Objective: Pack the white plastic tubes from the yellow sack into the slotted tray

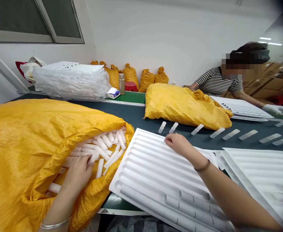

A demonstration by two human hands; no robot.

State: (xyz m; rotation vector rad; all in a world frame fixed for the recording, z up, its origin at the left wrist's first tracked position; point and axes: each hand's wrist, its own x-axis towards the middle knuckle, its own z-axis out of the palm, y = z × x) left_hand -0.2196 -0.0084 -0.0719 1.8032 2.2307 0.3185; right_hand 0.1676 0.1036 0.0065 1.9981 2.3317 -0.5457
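Observation:
My left hand (79, 169) reaches into the mouth of a yellow woven sack (90, 120). Its fingers close on a short white plastic tube (94, 157) among several loose white tubes (105, 140). Over the far edge of a white grooved tray (141, 161), my right hand (177, 144) is closed with its fingers curled under; whatever they hold is hidden. Just beyond it, a white tube (173, 128) rests on the dark conveyor belt (134, 113). Printed white tubes (187, 207) fill part of the tray's near grooves.
A row of tubes (217, 132) runs along the belt to the right. Another grooved tray (264, 164) lies beside mine. Across the belt are a yellow sack (180, 103), a plastic-wrapped stack (71, 80), a tissue box (113, 93) and a co-worker (225, 83) with a gloved hand.

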